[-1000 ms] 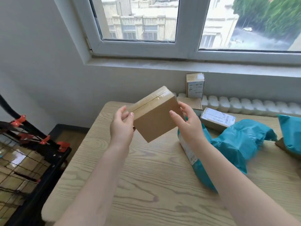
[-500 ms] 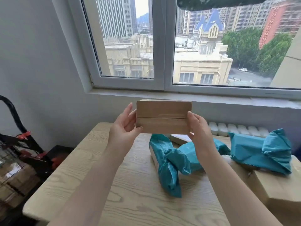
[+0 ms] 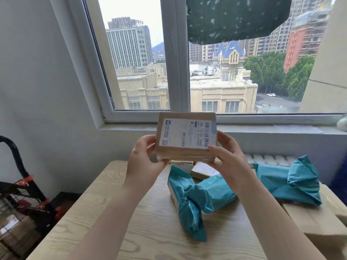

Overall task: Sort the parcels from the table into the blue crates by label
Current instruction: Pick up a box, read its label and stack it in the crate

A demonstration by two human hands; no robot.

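Early days, I'd guess. On the far left a black cart (image 3: pixel 20 199) has cardboard in it. Left hand (image 3: pixel 144 156) and right hand (image 3: pixel 228 156) grip a brown box (image 3: pixel 185 137) by its ends, raised over the table (image 3: pixel 93 222), label facing up for reading. Right of it, teal mailers (image 3: pixel 195 199) and small boxes (image 3: pixel 203 170) wait unsorted. No blue crates visible.

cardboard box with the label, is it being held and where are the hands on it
Yes. The cardboard box is held above the table by its two short ends: left hand on the left end, right hand on the right.
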